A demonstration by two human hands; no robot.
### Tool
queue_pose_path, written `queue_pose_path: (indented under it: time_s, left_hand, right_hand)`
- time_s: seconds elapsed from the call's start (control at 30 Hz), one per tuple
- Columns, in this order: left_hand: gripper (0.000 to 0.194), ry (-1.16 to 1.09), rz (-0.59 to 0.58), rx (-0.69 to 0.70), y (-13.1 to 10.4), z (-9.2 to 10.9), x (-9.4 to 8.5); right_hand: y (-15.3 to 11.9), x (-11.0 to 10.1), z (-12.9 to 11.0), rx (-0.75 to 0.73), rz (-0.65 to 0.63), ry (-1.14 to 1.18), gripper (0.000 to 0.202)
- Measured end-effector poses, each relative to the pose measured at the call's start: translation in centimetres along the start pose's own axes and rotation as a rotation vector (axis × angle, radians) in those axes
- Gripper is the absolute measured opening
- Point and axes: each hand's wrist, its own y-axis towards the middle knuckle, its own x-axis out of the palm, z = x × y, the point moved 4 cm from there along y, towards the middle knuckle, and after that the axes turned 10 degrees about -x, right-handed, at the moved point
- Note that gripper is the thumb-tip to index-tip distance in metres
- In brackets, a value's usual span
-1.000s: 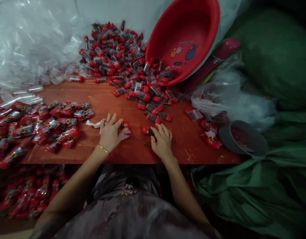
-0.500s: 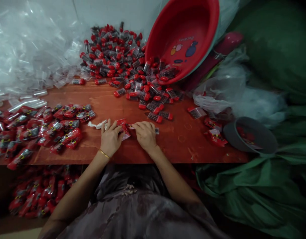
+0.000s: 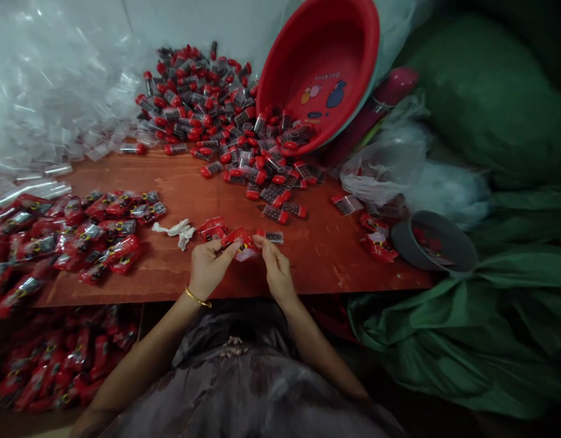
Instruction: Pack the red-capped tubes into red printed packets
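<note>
Between my hands is a red printed plastic wrapper [image 3: 238, 236] with a pale, pinkish lower part. My left hand [image 3: 210, 266] pinches its left side between thumb and fingers. The fingertips of my right hand [image 3: 275, 266] are closed at the wrapper's right edge. Just beyond my left hand another red wrapper [image 3: 213, 227] lies flat on the table. A small clear tube with dark contents and a red cap [image 3: 274, 237] rests behind my right hand, partly covered by it. Left of the wrappers lies a crumpled white scrap [image 3: 177, 230].
Red-capped tubes [image 3: 207, 115] are heaped at the back, spilling from a tilted red basin [image 3: 326, 55]. Filled red packets [image 3: 93, 234] cover the table's left, with more [image 3: 75, 359] below. Clear plastic sleeves [image 3: 56, 79] pile at back left. A grey bowl [image 3: 403, 240] sits right.
My hands have lifted off the tabletop and drawn slightly apart, with one red wrapper now held between them. A second wrapper and the capped tube are uncovered. The whole view has shifted slightly.
</note>
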Motion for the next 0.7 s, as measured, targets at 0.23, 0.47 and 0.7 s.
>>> queue_pose_path:
  time_s: [0.23, 0.47, 0.7]
  left_hand:
    - [0.02, 0.284, 0.102, 0.211, -1.4, -0.8, -0.2]
    - [0.029, -0.101, -0.034, 0.02, -1.3, -1.9, 0.8]
    - [0.036, -0.361, -0.069, -0.199, -1.0, -1.7, 1.2]
  right_hand:
    - [-0.8, 1.4, -0.1, 0.117, -0.037, 0.054, 0.034]
    - [-0.5, 1.1, -0.2, -0.017, -0.023, -0.11, 0.034]
    - [0.1, 1.3, 0.4, 0.024, -0.161, -0.103, 0.037]
